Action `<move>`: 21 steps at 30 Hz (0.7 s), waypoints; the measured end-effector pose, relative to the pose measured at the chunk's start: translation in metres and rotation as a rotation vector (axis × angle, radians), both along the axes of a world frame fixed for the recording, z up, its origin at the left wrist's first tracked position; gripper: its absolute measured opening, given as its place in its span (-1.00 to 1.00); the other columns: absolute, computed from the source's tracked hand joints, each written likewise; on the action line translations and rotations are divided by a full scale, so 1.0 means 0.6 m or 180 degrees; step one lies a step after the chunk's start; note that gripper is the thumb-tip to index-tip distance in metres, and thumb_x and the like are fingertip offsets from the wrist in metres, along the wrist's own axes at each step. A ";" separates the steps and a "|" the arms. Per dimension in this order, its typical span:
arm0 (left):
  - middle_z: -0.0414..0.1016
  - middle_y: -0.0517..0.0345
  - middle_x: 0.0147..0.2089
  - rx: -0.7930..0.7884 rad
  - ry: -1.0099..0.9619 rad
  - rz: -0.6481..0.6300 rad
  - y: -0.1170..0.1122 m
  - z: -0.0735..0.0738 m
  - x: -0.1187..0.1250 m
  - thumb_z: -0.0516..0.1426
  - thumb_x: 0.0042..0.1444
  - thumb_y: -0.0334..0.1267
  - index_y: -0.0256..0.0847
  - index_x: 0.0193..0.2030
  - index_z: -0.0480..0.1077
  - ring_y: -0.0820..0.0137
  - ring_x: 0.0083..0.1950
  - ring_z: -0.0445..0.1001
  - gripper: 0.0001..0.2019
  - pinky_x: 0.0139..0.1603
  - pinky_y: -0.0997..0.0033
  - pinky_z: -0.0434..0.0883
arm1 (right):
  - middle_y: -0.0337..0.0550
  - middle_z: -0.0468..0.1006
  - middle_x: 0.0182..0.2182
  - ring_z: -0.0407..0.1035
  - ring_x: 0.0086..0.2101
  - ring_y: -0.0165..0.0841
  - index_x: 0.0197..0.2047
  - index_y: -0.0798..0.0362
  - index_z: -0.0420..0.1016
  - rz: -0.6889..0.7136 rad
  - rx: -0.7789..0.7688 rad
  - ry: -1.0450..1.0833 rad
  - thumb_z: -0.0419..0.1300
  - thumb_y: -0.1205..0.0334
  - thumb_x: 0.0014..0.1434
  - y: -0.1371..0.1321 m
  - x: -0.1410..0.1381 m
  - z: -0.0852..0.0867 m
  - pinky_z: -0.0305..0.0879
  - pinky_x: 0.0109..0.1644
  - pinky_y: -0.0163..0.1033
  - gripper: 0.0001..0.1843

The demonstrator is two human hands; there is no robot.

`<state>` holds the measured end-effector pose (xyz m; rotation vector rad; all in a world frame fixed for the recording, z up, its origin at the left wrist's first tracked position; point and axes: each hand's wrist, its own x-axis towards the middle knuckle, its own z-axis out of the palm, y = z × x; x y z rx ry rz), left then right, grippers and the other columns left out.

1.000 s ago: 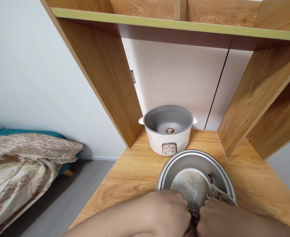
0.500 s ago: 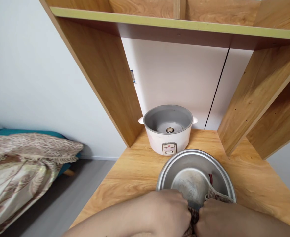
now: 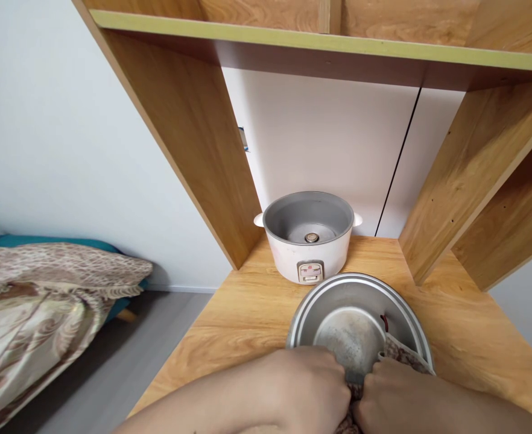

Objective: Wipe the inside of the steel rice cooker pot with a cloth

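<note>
Left hand [image 3: 313, 386] and right hand [image 3: 390, 395] are both gripping the patterned cloth [image 3: 404, 353] in closed fists at the near side of the metal pot [image 3: 345, 328], cloth's looped end poking out past the nearer right hand, rice cooker [image 3: 286, 256] sitting behind on the counter [image 3: 230, 325].

A fringed throw [image 3: 58, 265] lies over a teal bed or couch [image 3: 85, 242] near the white wall [image 3: 67, 132]. The floor [image 3: 152, 322] is grey. A yellow-edged shelf [image 3: 293, 37] spans above the desk [image 3: 243, 319].
</note>
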<state>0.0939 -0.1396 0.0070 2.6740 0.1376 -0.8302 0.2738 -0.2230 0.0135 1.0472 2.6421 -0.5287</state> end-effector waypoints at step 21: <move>0.16 0.19 -0.79 0.0027 -0.0075 -0.0015 -0.002 0.004 -0.001 0.36 -0.10 -0.08 -0.05 -0.76 0.02 0.34 -0.71 0.13 -0.44 -0.60 0.21 0.22 | -0.17 0.64 -0.51 -0.11 -0.66 -0.47 -0.51 0.08 0.46 -0.0177 -0.0396 -0.0052 0.30 0.10 0.34 0.009 -0.012 0.010 -0.09 -0.53 -0.17 -0.60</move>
